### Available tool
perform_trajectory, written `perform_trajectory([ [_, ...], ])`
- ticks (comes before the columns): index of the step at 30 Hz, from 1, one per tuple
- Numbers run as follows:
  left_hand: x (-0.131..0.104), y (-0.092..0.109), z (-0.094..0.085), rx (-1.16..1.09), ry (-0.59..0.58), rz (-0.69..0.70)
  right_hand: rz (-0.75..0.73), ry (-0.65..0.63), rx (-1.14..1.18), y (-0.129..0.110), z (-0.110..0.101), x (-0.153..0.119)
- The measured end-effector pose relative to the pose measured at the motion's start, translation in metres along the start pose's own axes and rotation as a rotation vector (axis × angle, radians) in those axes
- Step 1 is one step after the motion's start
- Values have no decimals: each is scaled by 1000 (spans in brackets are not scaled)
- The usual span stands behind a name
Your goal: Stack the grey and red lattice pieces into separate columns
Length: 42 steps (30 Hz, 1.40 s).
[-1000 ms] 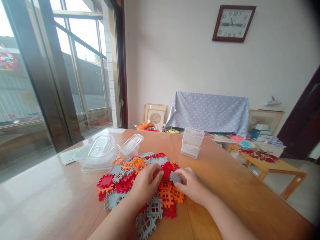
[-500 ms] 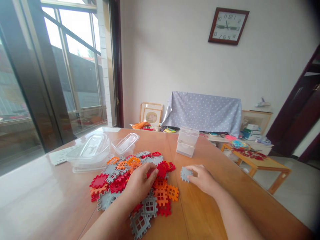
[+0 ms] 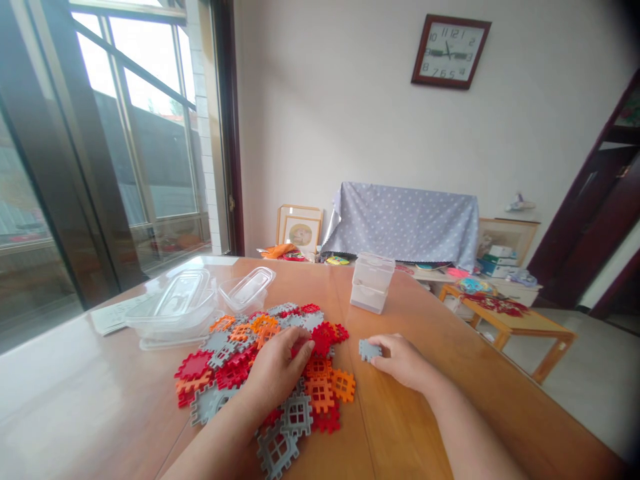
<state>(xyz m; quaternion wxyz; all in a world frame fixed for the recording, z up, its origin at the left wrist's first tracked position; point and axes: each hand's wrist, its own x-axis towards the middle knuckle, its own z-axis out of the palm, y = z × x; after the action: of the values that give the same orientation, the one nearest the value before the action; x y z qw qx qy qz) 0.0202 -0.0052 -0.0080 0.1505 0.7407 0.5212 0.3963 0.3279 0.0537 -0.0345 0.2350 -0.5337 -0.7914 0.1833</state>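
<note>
My left hand (image 3: 283,360) rests over a heap of toothed plastic building tiles in red, orange and grey. Its fingers are curled and its thumb is bent in beside a red tile (image 3: 324,339); what lies inside the grip is hidden. To the right of the heap, my right hand (image 3: 405,360) pinches a small grey tile (image 3: 369,350) by its right edge, close to the tabletop. Some tiles have window-like grids, such as an orange one (image 3: 319,393) and a grey one (image 3: 297,413) beside my left forearm.
Clear plastic tubs and lids (image 3: 170,320) stand left behind the heap, on a pale sheet (image 3: 107,320). A clear lidded box (image 3: 371,283) stands toward the table's far edge. Beyond the wooden table (image 3: 440,333) are a low stool (image 3: 530,323) and a cloth-covered object (image 3: 405,223).
The grey tile in my right hand has tipped, so less of its face shows. My left hand stays over the heap. The whole view has shifted slightly.
</note>
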Motion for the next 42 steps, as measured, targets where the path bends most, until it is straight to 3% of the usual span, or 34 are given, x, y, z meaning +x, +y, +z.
perform_trajectory([
  [3, 0, -1, 1, -2, -1, -2, -23, 9, -10, 2, 0, 0],
  [10, 1, -1, -1, 98, -11, 51, -44, 258, 7, -7, 3, 2],
  [14, -2, 6, 0, 226, -122, 179, -135, 233, 5, -29, 14, 2],
  [18, -6, 8, 3, 335, -219, 201, -184, 189, -10, -46, 28, 2],
  [28, 1, 4, -11, 483, 6, 69, -186, 190, -31, -48, 35, 4],
  [34, 5, 0, -9, 465, 31, 32, -200, 220, -25, -50, 32, 1],
  [42, 12, 13, -10, 481, 32, 12, -147, 239, -11, -41, 28, 0],
])
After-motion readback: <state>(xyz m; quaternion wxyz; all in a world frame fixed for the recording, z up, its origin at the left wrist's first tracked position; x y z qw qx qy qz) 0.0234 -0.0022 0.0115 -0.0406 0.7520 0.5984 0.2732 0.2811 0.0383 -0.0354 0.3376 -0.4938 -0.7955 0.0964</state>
